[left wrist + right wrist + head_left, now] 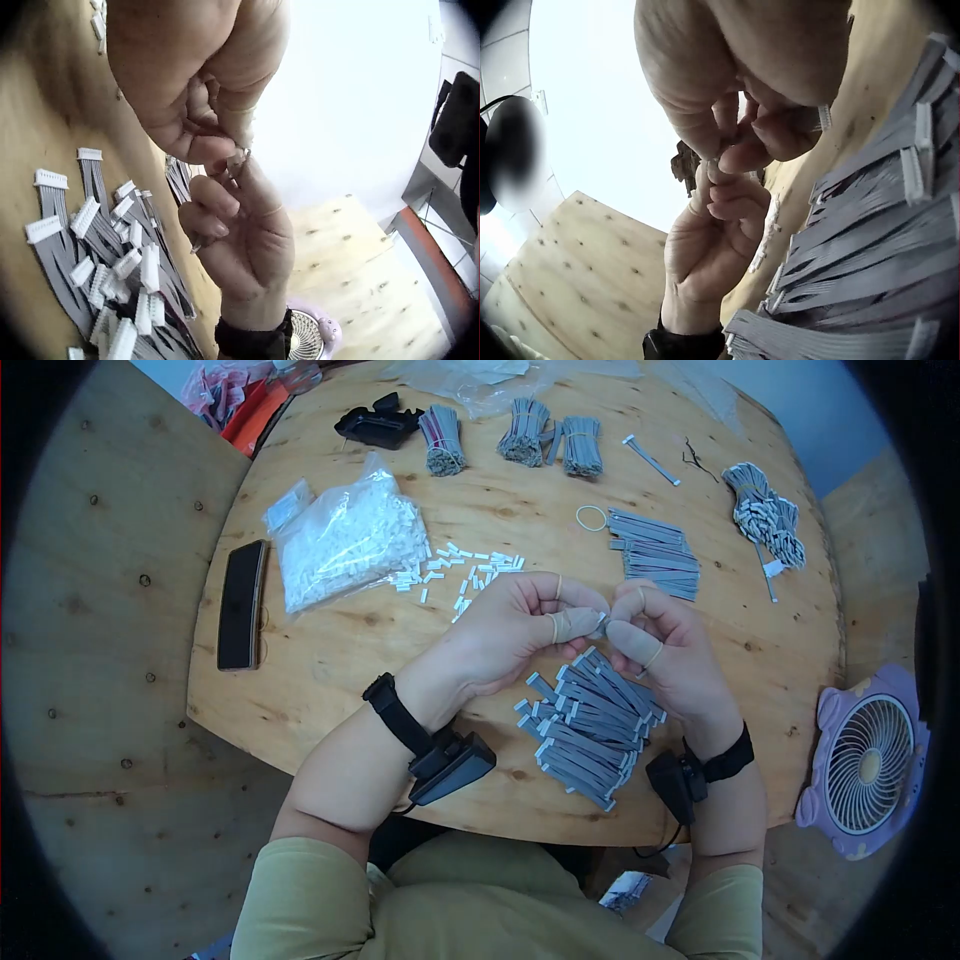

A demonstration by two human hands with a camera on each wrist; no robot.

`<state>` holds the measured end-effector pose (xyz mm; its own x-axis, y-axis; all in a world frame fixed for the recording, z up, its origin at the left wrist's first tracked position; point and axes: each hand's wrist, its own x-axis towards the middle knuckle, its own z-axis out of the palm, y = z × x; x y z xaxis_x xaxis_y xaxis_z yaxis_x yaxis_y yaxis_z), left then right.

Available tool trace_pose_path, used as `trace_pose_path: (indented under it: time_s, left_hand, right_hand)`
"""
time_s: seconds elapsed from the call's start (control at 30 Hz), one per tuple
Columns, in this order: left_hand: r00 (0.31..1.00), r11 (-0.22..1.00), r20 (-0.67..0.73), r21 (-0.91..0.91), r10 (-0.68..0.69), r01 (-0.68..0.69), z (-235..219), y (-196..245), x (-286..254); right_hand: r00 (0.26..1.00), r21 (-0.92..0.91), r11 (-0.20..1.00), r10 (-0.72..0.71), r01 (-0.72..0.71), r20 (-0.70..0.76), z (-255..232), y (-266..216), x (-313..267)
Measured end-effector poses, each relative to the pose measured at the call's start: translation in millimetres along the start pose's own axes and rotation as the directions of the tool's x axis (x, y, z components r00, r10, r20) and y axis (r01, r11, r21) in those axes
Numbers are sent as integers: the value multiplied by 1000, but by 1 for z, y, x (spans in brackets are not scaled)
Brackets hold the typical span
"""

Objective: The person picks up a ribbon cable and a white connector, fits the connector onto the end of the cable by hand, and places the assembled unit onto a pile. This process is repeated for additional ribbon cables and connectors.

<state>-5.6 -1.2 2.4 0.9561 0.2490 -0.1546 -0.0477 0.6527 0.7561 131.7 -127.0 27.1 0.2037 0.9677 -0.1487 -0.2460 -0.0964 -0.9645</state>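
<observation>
Both hands meet fingertip to fingertip above the table, finger covers on several fingers. My left hand (505,628) pinches a small white connector (238,159), mostly covered by the fingertips. My right hand (672,650) holds a grey ribbon cable against it; in the right wrist view the cable's white end connector (825,118) sticks out past the curled fingers. Whether cable and connector are joined cannot be told. Just below the hands lies a loose pile of grey ribbon cables (600,710) with white connectors, seen close in the left wrist view (94,240).
A bag of white connectors (350,540) lies left, with loose ones (470,568) beside it. A phone (241,605) is near the left edge. Cable bundles (525,435) stand at the back, flat cables (655,555) behind the right hand. A fan (868,760) stands right.
</observation>
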Motion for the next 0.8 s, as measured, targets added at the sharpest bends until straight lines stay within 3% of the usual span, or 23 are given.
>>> trace_pose_path:
  time_s: [0.33,0.8]
  left_hand:
    - [1000,998,5,-55,-23,23,2,0,0]
    - [999,999,-22,13,33,-33,5,2,-2]
  right_hand:
    - [999,-7,999,-48,48,13,0,1,-1]
    - [991,-29,995,-95,93,-94,4,7,-1]
